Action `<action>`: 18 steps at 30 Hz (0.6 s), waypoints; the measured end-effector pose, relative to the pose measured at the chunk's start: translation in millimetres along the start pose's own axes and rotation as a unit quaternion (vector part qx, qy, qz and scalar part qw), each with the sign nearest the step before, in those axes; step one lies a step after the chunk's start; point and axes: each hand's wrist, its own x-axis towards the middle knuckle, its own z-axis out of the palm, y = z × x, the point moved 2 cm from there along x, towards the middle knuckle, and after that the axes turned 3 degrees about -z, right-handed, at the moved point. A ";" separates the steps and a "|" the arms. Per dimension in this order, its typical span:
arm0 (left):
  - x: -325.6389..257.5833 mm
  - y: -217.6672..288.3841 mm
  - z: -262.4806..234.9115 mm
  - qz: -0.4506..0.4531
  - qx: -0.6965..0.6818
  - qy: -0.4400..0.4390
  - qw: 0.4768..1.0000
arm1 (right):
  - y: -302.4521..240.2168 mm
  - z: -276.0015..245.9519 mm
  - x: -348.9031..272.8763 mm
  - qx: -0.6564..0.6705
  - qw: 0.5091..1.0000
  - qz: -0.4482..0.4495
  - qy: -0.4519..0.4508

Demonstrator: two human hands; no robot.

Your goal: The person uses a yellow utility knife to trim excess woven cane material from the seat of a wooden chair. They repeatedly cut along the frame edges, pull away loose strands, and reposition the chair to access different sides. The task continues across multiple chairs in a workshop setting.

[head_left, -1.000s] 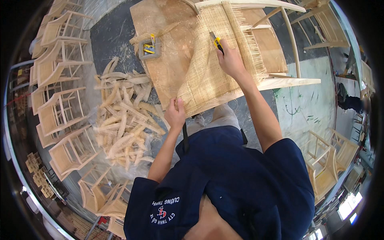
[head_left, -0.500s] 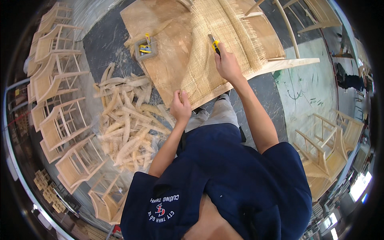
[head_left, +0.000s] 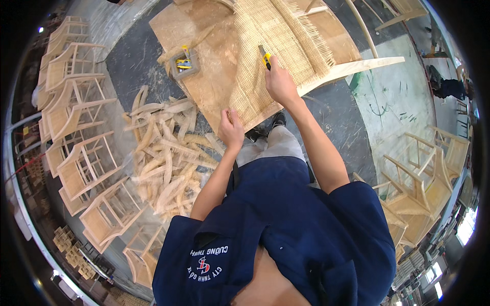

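Note:
A sheet of woven cane webbing (head_left: 263, 38), fringed along its right edge, lies over a pale wooden chair frame (head_left: 352, 68) on the work board. My left hand (head_left: 231, 131) is closed on the sheet's near left edge, fingers curled around it. In my right hand (head_left: 282, 85) is a yellow and black utility knife (head_left: 266, 60), its blade out and pointing away from me over the middle of the webbing. Whether the blade touches the weave I cannot tell.
A small grey box (head_left: 185, 65) with yellow items sits on the brown board (head_left: 217, 64). Left of the board, cane offcuts (head_left: 166, 153) are heaped on the floor. Wooden chairs (head_left: 84, 163) line the left side; more chairs (head_left: 421, 188) stand at right.
The view has shifted a little, so the board and chairs sit differently in it. My right hand with the knife appears slightly further left. The left hand keeps its hold on the webbing.

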 end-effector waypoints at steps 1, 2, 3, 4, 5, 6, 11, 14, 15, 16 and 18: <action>1.9 -2.2 -0.2 -0.005 -0.002 0.000 1.000 | -2.2 0.1 -1.3 0.003 1.000 0.007 -0.004; 3.3 -4.6 -0.8 -0.008 -0.003 0.000 1.000 | -4.2 -0.1 -2.8 0.006 1.000 0.014 -0.007; 2.7 -3.0 -0.7 -0.015 -0.016 -0.006 1.000 | -2.7 0.3 -5.9 0.006 1.000 0.025 -0.010; 2.0 -1.5 -0.4 -0.021 -0.030 -0.012 0.999 | -2.1 1.6 -10.2 0.007 1.000 0.027 -0.012; 1.7 -0.3 -0.3 -0.027 -0.043 -0.019 0.999 | -1.8 3.4 -15.4 0.008 0.999 0.030 -0.015; 1.5 -2.0 0.2 -0.013 -0.068 -0.003 0.998 | -3.7 4.0 -19.6 0.009 0.999 0.029 -0.019; 5.5 -10.4 2.5 0.025 -0.190 -0.005 0.982 | -8.5 7.1 -31.2 0.001 1.000 0.003 -0.002; 3.8 -9.2 1.7 0.031 -0.202 -0.036 0.978 | -7.9 11.8 -41.9 -0.002 1.000 0.007 0.012; 3.3 -12.3 1.0 0.033 -0.224 -0.040 0.973 | -12.5 14.9 -48.3 -0.002 1.000 0.009 0.011; 5.4 -14.1 1.9 0.034 -0.245 -0.043 0.968 | -16.3 17.5 -53.5 0.002 1.000 0.022 0.007; 4.8 -17.2 1.2 0.034 -0.290 -0.067 0.954 | -19.4 19.1 -61.2 0.007 0.999 0.049 0.001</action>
